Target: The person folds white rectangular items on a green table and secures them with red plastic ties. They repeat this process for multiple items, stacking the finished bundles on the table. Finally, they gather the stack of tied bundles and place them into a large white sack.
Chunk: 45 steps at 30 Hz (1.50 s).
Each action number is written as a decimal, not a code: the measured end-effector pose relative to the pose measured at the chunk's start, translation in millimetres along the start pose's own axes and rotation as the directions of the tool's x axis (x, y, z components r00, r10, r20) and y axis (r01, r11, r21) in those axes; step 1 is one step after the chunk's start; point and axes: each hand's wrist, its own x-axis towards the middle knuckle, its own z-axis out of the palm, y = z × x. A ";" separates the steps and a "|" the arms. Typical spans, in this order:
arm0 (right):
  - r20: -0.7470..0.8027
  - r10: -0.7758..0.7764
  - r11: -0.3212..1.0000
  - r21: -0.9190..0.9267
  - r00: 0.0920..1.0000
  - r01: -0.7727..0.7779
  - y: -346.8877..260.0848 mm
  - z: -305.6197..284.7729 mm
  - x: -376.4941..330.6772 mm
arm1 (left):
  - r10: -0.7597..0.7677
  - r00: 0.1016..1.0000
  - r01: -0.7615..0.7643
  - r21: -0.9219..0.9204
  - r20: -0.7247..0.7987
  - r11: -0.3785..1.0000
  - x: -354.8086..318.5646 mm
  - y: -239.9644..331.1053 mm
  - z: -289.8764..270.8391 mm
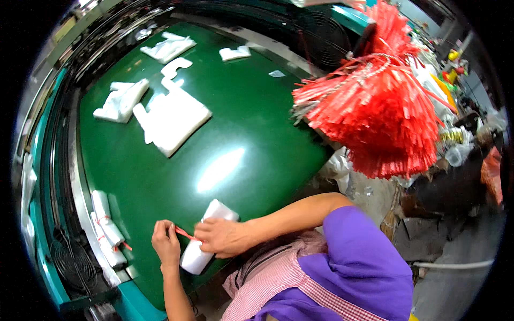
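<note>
Flat green surface (257, 160): I log left hand (166, 243) pinching thin red plastic strip (183, 232), right hand (225, 235) gripping white plastic roll (196, 259), seemingly for steadiness.

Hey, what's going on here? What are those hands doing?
A person is handling a white roll at the near edge of a green table. The left hand pinches a thin red strip that stretches across to the right hand, which is on the roll. Over at the left edge lie more white rolls with red ties around them. Farther back are loose white pieces, and a big bunch of red strips is off to the right.
</note>
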 end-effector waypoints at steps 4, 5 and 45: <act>0.207 0.283 0.957 0.005 0.936 -0.291 51.9 48.4 52.2 | 0.162 0.984 -0.156 -0.084 0.069 0.984 -0.7 -23.2 -45.9; 0.077 0.243 0.970 -0.014 0.967 -0.242 62.1 52.6 66.2 | 0.269 0.944 -0.291 0.097 0.188 0.952 -5.3 -16.9 -54.0; 0.080 0.393 0.897 0.186 0.916 -0.401 13.5 -62.4 30.2 | -0.482 0.830 0.492 -0.777 0.281 0.393 -87.0 45.2 -48.9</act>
